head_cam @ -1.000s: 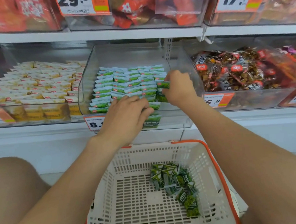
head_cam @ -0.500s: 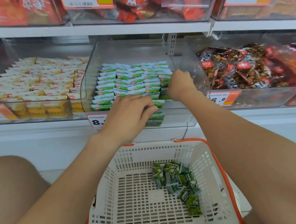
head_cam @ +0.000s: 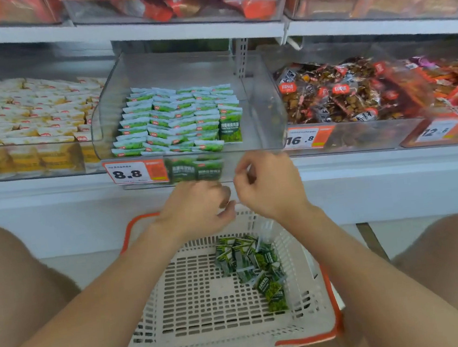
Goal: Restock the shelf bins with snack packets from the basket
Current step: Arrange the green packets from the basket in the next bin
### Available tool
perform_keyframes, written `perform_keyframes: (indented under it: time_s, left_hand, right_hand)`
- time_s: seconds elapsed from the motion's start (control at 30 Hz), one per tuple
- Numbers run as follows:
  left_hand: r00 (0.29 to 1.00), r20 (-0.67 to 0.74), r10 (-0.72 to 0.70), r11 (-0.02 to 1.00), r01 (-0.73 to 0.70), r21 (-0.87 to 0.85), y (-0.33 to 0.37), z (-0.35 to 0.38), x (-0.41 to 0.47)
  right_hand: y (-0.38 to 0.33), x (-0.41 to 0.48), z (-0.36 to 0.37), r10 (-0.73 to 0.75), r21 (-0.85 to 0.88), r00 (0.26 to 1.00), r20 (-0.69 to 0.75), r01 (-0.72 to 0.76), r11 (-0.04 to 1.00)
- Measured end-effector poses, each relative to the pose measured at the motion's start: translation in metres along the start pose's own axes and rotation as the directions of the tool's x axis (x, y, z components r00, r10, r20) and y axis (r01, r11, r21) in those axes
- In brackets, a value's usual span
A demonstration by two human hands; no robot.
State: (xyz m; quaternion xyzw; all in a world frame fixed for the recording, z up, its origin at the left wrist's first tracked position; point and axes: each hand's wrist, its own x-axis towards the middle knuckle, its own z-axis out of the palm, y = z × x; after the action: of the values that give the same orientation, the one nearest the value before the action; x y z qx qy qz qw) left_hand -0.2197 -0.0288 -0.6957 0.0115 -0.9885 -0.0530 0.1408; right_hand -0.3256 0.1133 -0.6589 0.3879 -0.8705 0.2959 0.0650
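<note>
A clear shelf bin (head_cam: 268, 98) holds neat rows of green-and-white snack packets (head_cam: 177, 119), with its right side bare. Below it stands a white basket with an orange rim (head_cam: 183, 344). A small heap of dark green packets (head_cam: 248, 264) lies in the basket's right half. My left hand (head_cam: 197, 207) and my right hand (head_cam: 268, 186) hover close together over the basket's far rim, just below the bin's front. The fingers of both are loosely curled, and I see no packet in either.
To the left is a bin of yellow packets (head_cam: 27, 121), and to the right a bin of brown wrapped snacks (head_cam: 341, 93). A price tag reading 8.8 (head_cam: 134, 172) hangs on the bin's front. My knees (head_cam: 16, 280) flank the basket. Another shelf of bins runs above.
Both hands have pulled back out of the green-packet bin and come down towards the basket. The packets they were touching stay in the rows.
</note>
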Motion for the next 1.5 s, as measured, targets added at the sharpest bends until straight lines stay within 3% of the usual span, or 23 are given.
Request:
perform_keyframes:
  time_s: [0.07,0.17,0.3,0.5,0.7,0.87,1.03,1.1,1.23,1.3,1.4,1.47,1.5]
  left_hand:
    - [0.947,0.307,-0.096,0.995,0.099,0.006,0.003,0.029,-0.002]
    - [0.849,0.487,-0.203,0.969,0.244,-0.021,0.003,0.08,-0.012]
    - [0.698,0.621,-0.356,0.894,0.448,0.009,-0.008,0.149,-0.035]
    - [0.525,0.729,-0.44,0.709,0.701,-0.078,0.002,0.237,-0.049]
    - [0.504,0.615,-0.606,0.569,0.815,-0.108,0.008,0.279,-0.042]
    - [0.422,0.607,-0.673,0.373,0.903,-0.214,0.0,0.278,-0.04]
    - [0.533,0.55,-0.643,0.351,0.844,-0.406,-0.014,0.227,-0.035]
    - [0.496,0.59,-0.637,0.251,0.857,-0.45,-0.018,0.204,-0.029]
    - [0.428,0.77,-0.473,0.057,0.887,-0.458,-0.017,0.144,-0.017]
    - [0.429,0.806,-0.407,-0.037,0.875,-0.483,-0.015,0.116,-0.013]
    - [0.436,0.844,-0.312,-0.198,0.839,-0.507,-0.013,0.08,-0.007]
    - [0.438,0.849,-0.296,-0.19,0.844,-0.502,-0.014,0.061,-0.005]
    - [0.44,0.844,-0.306,-0.128,0.86,-0.494,-0.015,0.05,-0.006]
  right_hand:
    - [0.013,-0.017,0.015,0.072,-0.112,0.968,0.239,-0.046,0.993]
    - [0.032,-0.034,0.036,0.095,-0.24,0.877,0.47,0.024,0.97]
    - [0.058,-0.045,0.072,0.105,-0.31,0.842,0.53,0.077,0.948]
    - [0.096,-0.044,0.114,0.196,-0.255,0.764,0.615,-0.042,0.966]
    - [0.114,-0.046,0.128,0.238,-0.263,0.709,0.664,-0.076,0.962]
    - [0.119,-0.043,0.13,0.274,-0.262,0.673,0.687,-0.123,0.957]
    - [0.114,-0.04,0.126,0.243,-0.211,0.644,0.726,-0.127,0.969]
    - [0.107,-0.039,0.121,0.183,-0.138,0.662,0.727,-0.121,0.983]
    - [0.084,-0.037,0.105,-0.007,0.003,0.679,0.734,0.007,1.0]
    - [0.07,-0.037,0.097,-0.074,0.092,0.69,0.72,0.011,0.996]
    - [0.052,-0.033,0.082,-0.116,0.21,0.778,0.617,-0.022,0.977]
    - [0.045,-0.027,0.068,-0.101,0.24,0.826,0.554,-0.043,0.97]
    - [0.042,-0.024,0.06,-0.091,0.249,0.843,0.53,-0.052,0.967]
